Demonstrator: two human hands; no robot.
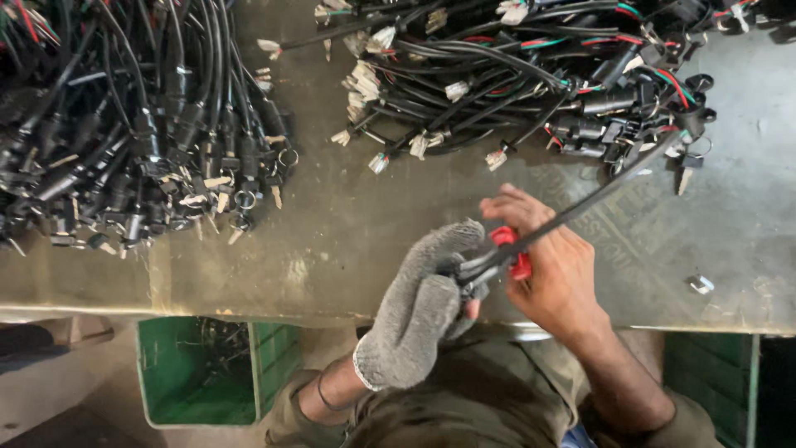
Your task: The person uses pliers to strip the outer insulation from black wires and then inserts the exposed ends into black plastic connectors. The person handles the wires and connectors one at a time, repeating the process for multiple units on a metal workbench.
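My left hand (423, 303), in a grey knitted glove, grips the near end of a black cable (597, 187) just above the bench's front edge. My bare right hand (551, 261) is closed around a small tool with red handles (514, 253) set against that same cable, right beside the glove. The cable runs up and to the right into a pile of black wire harnesses (531, 75) with white plugs and red and green wires.
A second heap of black cables with metal rings and keys (141, 124) covers the left of the worn metal bench (332, 241). A small metal piece (701, 284) lies at the right. Green crates (207, 373) stand on the floor under the bench.
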